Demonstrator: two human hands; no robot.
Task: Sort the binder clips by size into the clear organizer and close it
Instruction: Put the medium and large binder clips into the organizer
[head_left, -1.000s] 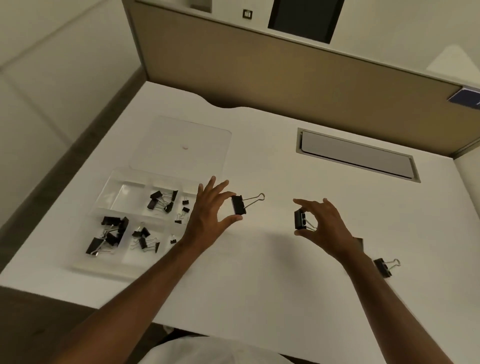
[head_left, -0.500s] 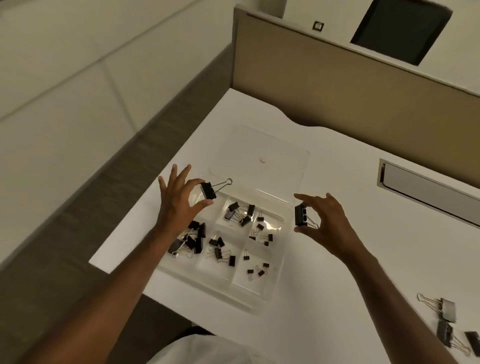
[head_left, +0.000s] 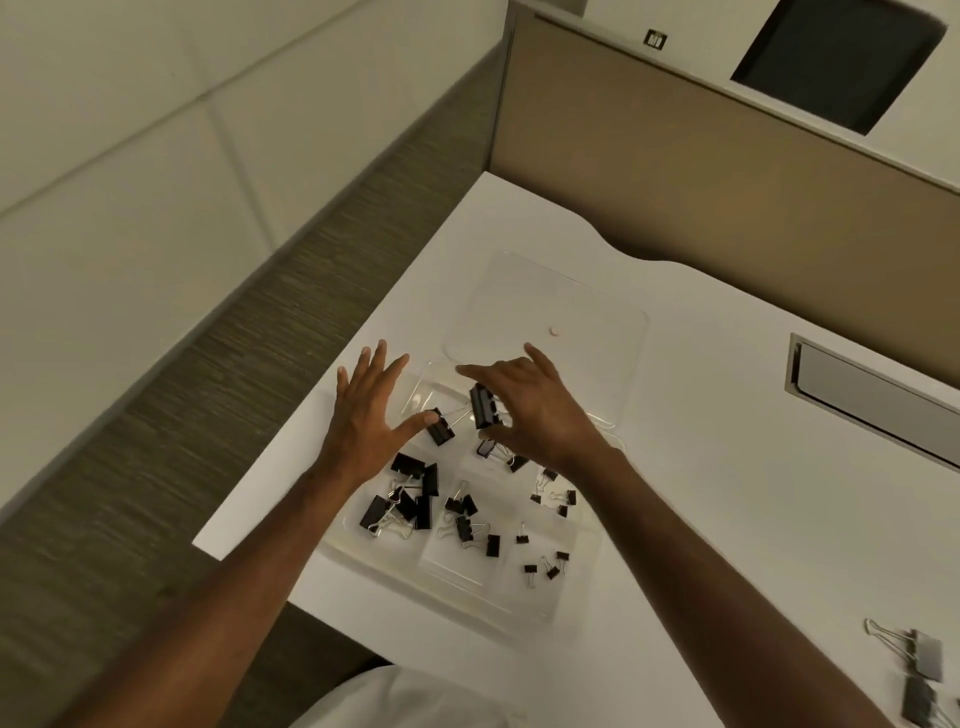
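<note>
The clear organizer (head_left: 483, 597) lies open near the table's left corner, its lid (head_left: 550, 291) flat behind it. Large black clips (head_left: 410, 501) fill its near left compartment, medium clips (head_left: 467, 522) the middle one, and small clips (head_left: 550, 564) the right ones. My left hand (head_left: 366, 415) hovers over the back left compartment with its fingers spread, and its thumb tip touches a black binder clip (head_left: 440, 427). My right hand (head_left: 540, 415) pinches a larger black binder clip (head_left: 483, 408) between thumb and forefinger, just beside the first clip.
Two loose grey clips (head_left: 922, 660) lie at the lower right of the white table (head_left: 727, 467). A recessed cable slot (head_left: 878, 405) sits at the right. A tan partition (head_left: 727, 171) backs the table, whose left edge drops to the floor.
Both hands have moved in over the organizer's back left compartment. My left fingers have spread off their clip. My right hand still pinches its clip.
</note>
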